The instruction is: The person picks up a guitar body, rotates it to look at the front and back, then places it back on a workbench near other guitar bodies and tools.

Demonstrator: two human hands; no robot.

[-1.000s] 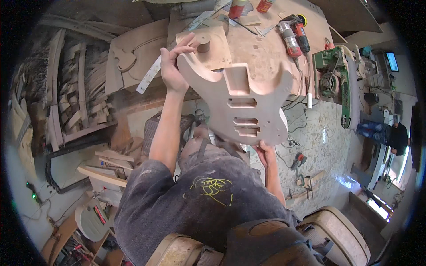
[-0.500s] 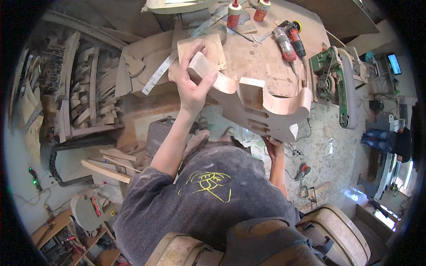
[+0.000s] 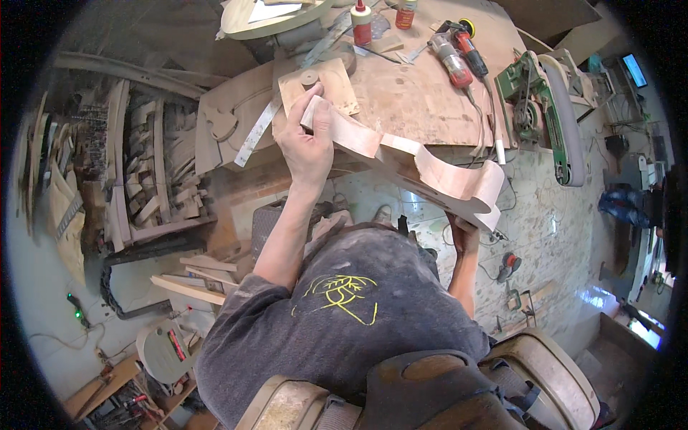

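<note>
A pale wooden guitar body (image 3: 459, 179) is held up in front of my chest, tilted so that its curved side edge faces up. Its flat face, with the cut-out slots, is mostly turned out of sight. My left hand (image 3: 308, 147) closes around the narrow upper-left end, thumb on the near side and fingers over the far side. Beneath the lower-right end, my right hand (image 3: 464, 235) supports the body, its fingers partly hidden behind the wood. A thin square wooden board (image 3: 344, 86) lies on the bench just beyond my left hand.
On the wooden workbench (image 3: 408, 107) are glue bottles (image 3: 362, 25), a metal ruler (image 3: 256, 132) and corded power tools (image 3: 451, 61). A green belt sander (image 3: 534, 107) stands to the right. Wood offcuts (image 3: 147, 172) fill a rack at left. Another person (image 3: 623, 204) is at far right.
The guitar body has tilted, bringing its side edge upward and turning its slotted face away. Both hands keep their hold. The whole view has shifted slightly.
</note>
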